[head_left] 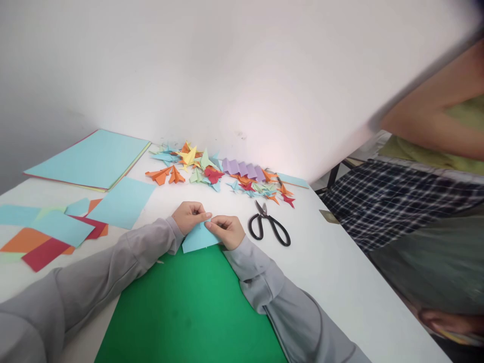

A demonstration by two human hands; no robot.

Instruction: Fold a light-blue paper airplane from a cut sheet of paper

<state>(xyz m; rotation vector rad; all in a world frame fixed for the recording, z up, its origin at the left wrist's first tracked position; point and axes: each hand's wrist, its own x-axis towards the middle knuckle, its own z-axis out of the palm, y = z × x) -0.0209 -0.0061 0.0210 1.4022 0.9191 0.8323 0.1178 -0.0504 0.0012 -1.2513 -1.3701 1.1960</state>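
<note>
A partly folded piece of light blue paper (200, 240) is held between my two hands, over the far end of a green sheet (189, 307). My left hand (190, 217) pinches its upper left part between thumb and fingers. From the other side, my right hand (229, 232) grips the paper near its top, the thumb close to the left thumb. My fingers cover the upper folds. To the right of my right hand lie black-handled scissors (269, 224), their blades slightly apart and pointing toward the wall.
Many folded paper pieces (189, 157) and a purple pleated strip (243, 169) lie along the wall. Cut paper pieces (45, 254), a loose blue sheet (123, 202) and a stack of large sheets (94, 156) are at left. Another person's arm (434, 106) is at right.
</note>
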